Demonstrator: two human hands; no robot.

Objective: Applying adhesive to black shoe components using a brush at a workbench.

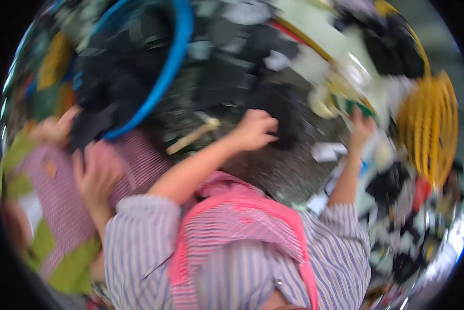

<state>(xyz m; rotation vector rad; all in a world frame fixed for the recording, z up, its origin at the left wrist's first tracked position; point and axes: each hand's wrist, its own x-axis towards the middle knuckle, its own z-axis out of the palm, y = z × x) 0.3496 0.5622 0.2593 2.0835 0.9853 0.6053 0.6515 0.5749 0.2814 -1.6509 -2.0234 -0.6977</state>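
The picture is smeared by motion. My left hand (pixel 255 130) is in the middle, its fingers curled at the edge of a dark black piece (pixel 282 111) that looks like cloth. To the right, my right hand (pixel 362 132) is raised with its fingers against a small green object (pixel 360 108), whose kind is too blurred to tell. Pale yellowish items (pixel 327 101) lie just left of that hand. Below them is a white piece (pixel 329 152). Left of my left hand lies a wooden-looking stick (pixel 193 135).
At the left, a co-worker's hands (pixel 100 170) hold black material by a blue-rimmed basket (pixel 183 36) of dark pieces. More black pieces (pixel 224 77) lie ahead. A yellow slatted basket (pixel 428 129) stands at the right, above scattered scraps (pixel 397 227).
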